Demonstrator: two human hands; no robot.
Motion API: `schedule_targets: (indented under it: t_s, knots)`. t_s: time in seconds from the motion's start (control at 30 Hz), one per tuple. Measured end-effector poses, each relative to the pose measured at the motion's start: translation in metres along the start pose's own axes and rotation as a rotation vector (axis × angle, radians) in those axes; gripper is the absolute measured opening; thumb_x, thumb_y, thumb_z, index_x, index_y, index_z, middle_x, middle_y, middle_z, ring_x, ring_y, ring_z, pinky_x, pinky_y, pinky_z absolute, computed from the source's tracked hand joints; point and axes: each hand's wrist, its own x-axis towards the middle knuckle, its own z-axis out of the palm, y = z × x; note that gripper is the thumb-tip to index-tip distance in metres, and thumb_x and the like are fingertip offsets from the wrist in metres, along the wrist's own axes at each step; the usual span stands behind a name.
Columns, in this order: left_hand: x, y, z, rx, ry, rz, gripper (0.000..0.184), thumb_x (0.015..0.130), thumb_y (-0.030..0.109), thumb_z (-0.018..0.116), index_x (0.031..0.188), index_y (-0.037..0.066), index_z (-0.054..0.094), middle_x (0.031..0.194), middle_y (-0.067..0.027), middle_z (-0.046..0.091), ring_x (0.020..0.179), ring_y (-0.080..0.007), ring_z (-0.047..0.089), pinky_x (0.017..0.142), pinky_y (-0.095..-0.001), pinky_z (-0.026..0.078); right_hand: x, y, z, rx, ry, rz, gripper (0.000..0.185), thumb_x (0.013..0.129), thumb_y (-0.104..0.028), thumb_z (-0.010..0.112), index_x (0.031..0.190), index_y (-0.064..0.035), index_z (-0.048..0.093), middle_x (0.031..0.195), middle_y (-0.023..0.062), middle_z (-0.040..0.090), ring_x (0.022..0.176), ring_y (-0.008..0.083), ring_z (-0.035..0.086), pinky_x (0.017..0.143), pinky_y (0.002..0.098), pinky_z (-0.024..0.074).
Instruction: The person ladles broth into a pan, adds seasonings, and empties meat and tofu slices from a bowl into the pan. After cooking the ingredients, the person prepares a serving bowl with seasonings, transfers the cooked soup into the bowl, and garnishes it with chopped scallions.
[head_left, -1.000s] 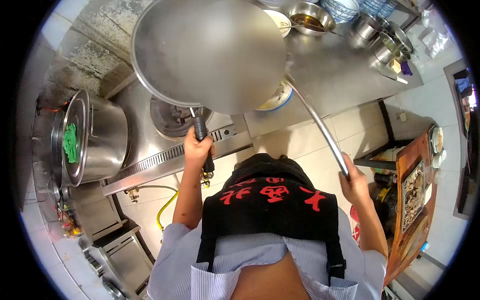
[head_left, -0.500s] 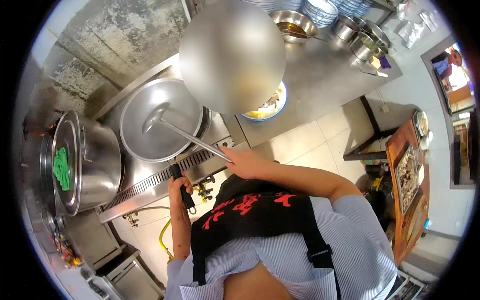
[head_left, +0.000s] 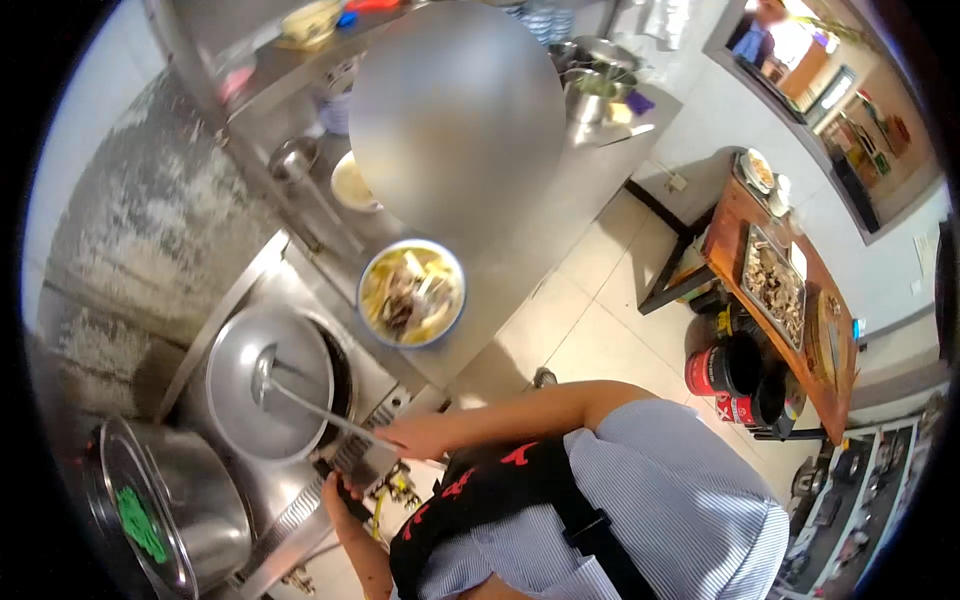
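My left hand is closed around the black handle of a grey metal wok on the stove. In my right hand is the shaft of a long metal ladle. The ladle's bowl rests inside the wok, which holds no visible food. A blue-rimmed bowl of yellow and dark food stands on the steel counter, just beyond the wok. Neither hand touches it.
A large steel pot with a green cloth on its lid stands left. Farther along the counter are metal pots. A wooden table at right bears a food tray, with a bucket below. A blurred disc hides part of the counter.
My view has turned to the right and tilted, so the stove sits lower left and the food bowl shows fully. Both hands keep their hold on wok handle and ladle.
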Motion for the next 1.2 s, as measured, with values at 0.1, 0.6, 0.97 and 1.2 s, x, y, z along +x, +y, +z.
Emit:
schedule_targets:
  t_s: [0.1, 0.6, 0.97, 1.2]
  knots:
    - [-0.016, 0.008, 0.039, 0.304, 0.178, 0.082, 0.039, 0.089, 0.045, 0.054, 0.093, 0.007, 0.051, 0.061, -0.0029, 0.047, 0.048, -0.0134, 0.047, 0.042, -0.0261, 0.039, -0.064, 0.018, -0.037, -0.071, 0.052, -0.092, 0.049, 0.088, -0.024, 0.050, 0.133, -0.0081, 0.039, 0.117, 0.0233, 0.053, 0.108, 0.0380, 0.051, 0.092, 0.0459, 0.0406]
    - [0.020, 0.031, 0.234, 1.057, 0.964, 1.293, 0.036, 0.093, 0.017, 0.052, 0.121, -0.006, 0.050, 0.115, -0.0217, 0.057, 0.103, -0.0296, 0.058, 0.087, -0.0372, 0.048, -0.357, 0.187, -0.230, 0.170, 0.534, 0.196, 0.035, 0.088, -0.018, 0.049, 0.121, -0.0070, 0.053, 0.107, 0.0197, 0.060, 0.100, 0.0354, 0.057, 0.086, 0.0425, 0.0458]
    - [0.163, -0.092, 0.750, 0.953, -0.237, 1.508, 0.023, 0.077, 0.001, 0.064, 0.100, 0.003, 0.062, 0.103, -0.0125, 0.061, 0.100, -0.0279, 0.056, 0.089, -0.0358, 0.043, -0.431, 0.288, -0.395, 0.118, 0.806, 0.342, 0.029, 0.088, -0.017, 0.051, 0.114, -0.0057, 0.057, 0.100, 0.0185, 0.061, 0.095, 0.0350, 0.057, 0.085, 0.0393, 0.0465]
    - [0.233, -0.190, 0.939, 1.073, -0.661, 1.076, 0.059, 0.076, 0.012, 0.067, 0.131, 0.008, 0.045, 0.125, -0.0155, 0.049, 0.111, -0.0310, 0.048, 0.093, -0.0383, 0.042, -0.445, 0.376, -0.567, -0.288, 1.166, 0.276, 0.026, 0.083, -0.007, 0.058, 0.108, -0.0056, 0.060, 0.081, 0.0146, 0.062, 0.077, 0.0299, 0.061, 0.075, 0.0413, 0.0486]
